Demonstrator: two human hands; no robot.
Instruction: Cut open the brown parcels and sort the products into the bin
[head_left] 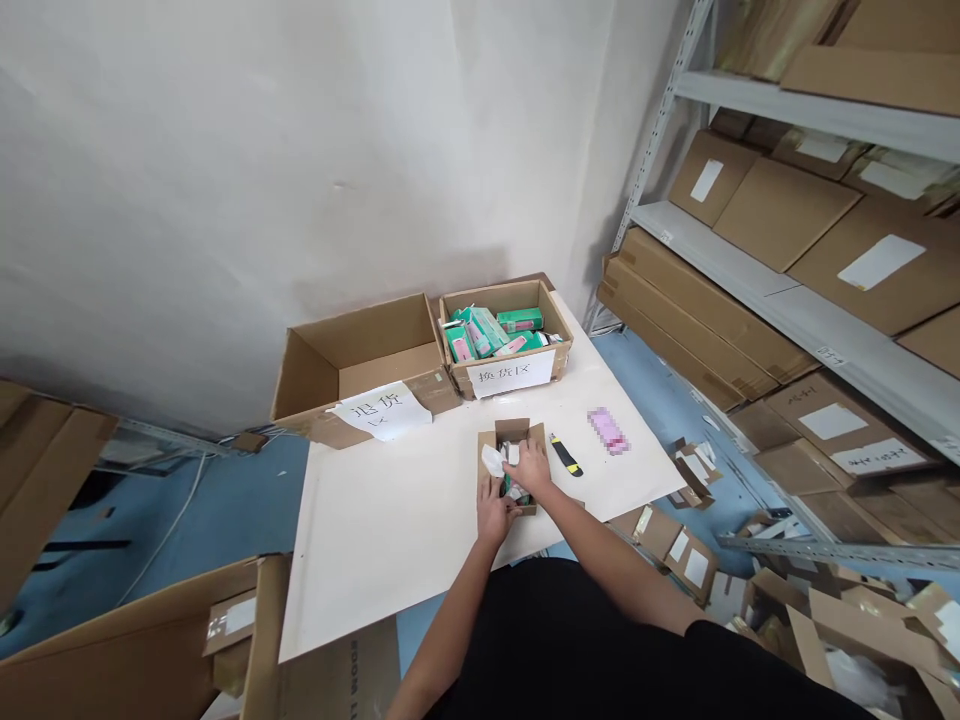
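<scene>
A small open cardboard box (486,445) stands on the white table with its flaps up. My left hand (495,512) is closed around the near left side of this box, its fingertips over the edge. My right hand (531,468) reaches over the right side, and its fingers close on a crumpled piece of white plastic wrapping (493,461) at the opening. Green and white items inside are partly hidden by both hands. Just right of the box lies a black and yellow utility knife (565,456). Farther right is a blurred pink item (609,430).
At the table's (375,540) back stand a wide carton (360,340) with a paper sign and a carton (555,368) holding several green and pink boxes (480,330). Shelving (757,260) loaded with cartons rises on the right. Open cartons (862,630) crowd the floor at lower right.
</scene>
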